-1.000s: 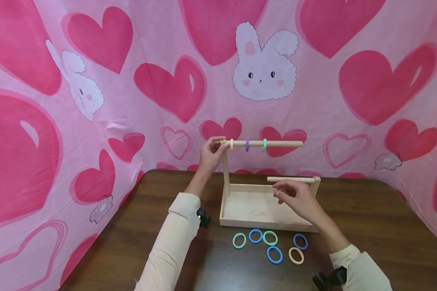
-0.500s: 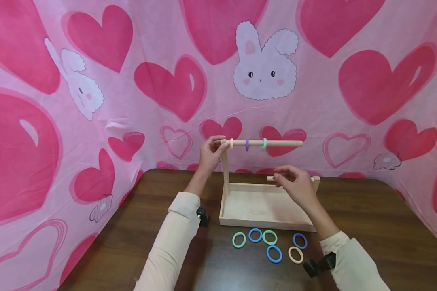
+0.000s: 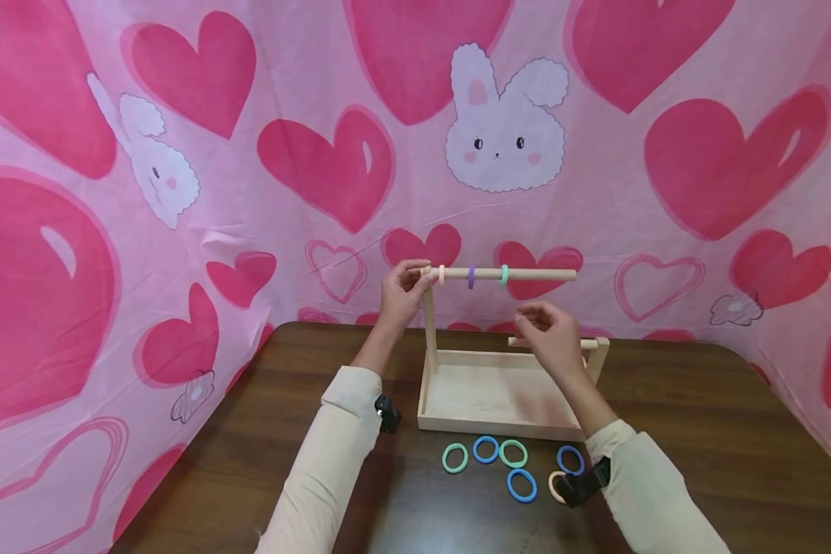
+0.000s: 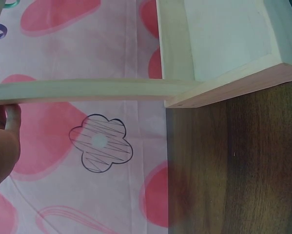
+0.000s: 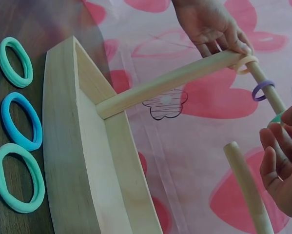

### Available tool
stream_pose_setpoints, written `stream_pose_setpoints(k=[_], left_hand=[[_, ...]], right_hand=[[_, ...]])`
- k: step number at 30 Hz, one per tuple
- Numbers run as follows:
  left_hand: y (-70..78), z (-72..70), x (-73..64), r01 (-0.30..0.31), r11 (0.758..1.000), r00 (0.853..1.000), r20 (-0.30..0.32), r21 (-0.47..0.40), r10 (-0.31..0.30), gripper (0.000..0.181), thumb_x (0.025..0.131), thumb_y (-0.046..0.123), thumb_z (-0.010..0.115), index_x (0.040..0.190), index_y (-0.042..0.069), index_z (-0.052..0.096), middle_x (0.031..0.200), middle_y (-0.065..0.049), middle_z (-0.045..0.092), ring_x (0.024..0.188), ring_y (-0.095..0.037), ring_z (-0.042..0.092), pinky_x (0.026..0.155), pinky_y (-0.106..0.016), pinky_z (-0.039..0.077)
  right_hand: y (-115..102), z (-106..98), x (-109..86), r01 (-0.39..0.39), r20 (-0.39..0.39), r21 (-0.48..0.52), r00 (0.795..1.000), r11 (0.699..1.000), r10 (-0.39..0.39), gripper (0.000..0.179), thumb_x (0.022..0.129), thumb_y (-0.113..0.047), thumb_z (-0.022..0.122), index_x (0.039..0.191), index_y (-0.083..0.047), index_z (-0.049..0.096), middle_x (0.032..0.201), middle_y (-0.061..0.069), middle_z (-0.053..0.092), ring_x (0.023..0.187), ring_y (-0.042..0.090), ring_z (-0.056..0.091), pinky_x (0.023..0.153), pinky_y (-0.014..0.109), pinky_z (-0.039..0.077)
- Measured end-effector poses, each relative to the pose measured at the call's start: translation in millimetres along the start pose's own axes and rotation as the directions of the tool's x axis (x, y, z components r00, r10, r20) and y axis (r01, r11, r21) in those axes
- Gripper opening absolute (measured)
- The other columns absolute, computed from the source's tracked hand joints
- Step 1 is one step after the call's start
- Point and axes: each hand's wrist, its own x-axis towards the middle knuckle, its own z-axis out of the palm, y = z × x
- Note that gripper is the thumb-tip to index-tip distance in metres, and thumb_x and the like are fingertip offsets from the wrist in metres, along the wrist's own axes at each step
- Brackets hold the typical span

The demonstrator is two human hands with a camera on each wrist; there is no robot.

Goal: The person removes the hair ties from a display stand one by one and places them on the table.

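Observation:
In the head view my left hand (image 3: 398,298) grips the top of the left post (image 3: 429,323) of a wooden stand. From that post a long upper rod (image 3: 543,274) reaches right, carrying a peach ring (image 3: 442,275), a purple ring (image 3: 471,278) and a mint-green ring (image 3: 504,277). My right hand (image 3: 552,338) hovers below and right of the green ring, fingers loosely bent and holding nothing. Behind it a shorter lower rod (image 3: 515,342) is partly covered. In the right wrist view the right fingertips (image 5: 274,127) overlap the green ring (image 5: 276,118).
The stand's shallow tray (image 3: 485,427) sits on a dark wooden table (image 3: 249,462). Several loose rings lie in front of it, among them a green ring (image 3: 445,459), a blue ring (image 3: 524,500) and a peach ring (image 3: 551,486) partly hidden by the right wrist camera. A pink heart-patterned cloth (image 3: 415,192) hangs behind.
My right hand has risen from over the tray, moving up and slightly left past the lower rod towards the upper one. My left hand stays on the post; the rings keep their places.

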Motion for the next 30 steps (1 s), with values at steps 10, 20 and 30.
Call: stream_pose_setpoints(k=[10,20,30], left_hand=[[-0.5,-1.7,-0.6,-0.003,1.0,1.0,0.002,0.003,0.003,0.026,0.09,-0.005,0.072,0.114,-0.009,0.066,0.093,-0.009,0.076,0.076,0.001,0.064,0.073,-0.017,0.052],[-0.5,-0.6,-0.1,-0.012,1.0,1.0,0.0,0.014,0.012,0.025,0.089,-0.005,0.072,0.113,-0.009,0.066,0.096,-0.019,0.076,0.077,0.001,0.064,0.073,-0.017,0.052],[2.8,-0.2,-1.3,0.003,1.0,1.0,-0.01,0.029,-0.002,0.026,0.09,-0.004,0.072,0.114,-0.009,0.066,0.104,-0.032,0.072,0.078,0.001,0.062,0.074,-0.016,0.051]], right_hand=[[0.9,15.4,11.6,0.095,-0.167,-0.053,0.981,0.994,-0.103,0.017,0.089,-0.001,0.072,0.102,0.008,0.071,0.069,-0.029,0.06,0.065,-0.009,0.06,0.067,0.007,0.049],[-31.0,30.1,6.4,0.099,-0.21,0.011,0.973,0.995,-0.095,0.019,0.087,0.008,0.068,0.102,0.019,0.065,0.068,-0.017,0.064,0.058,-0.007,0.062,0.06,0.007,0.05],[-22.3,45.3,17.9,0.119,-0.322,0.018,0.941,0.993,-0.106,0.019,0.086,0.007,0.07,0.101,0.018,0.065,0.084,0.028,0.072,0.053,-0.011,0.059,0.054,0.008,0.05]])
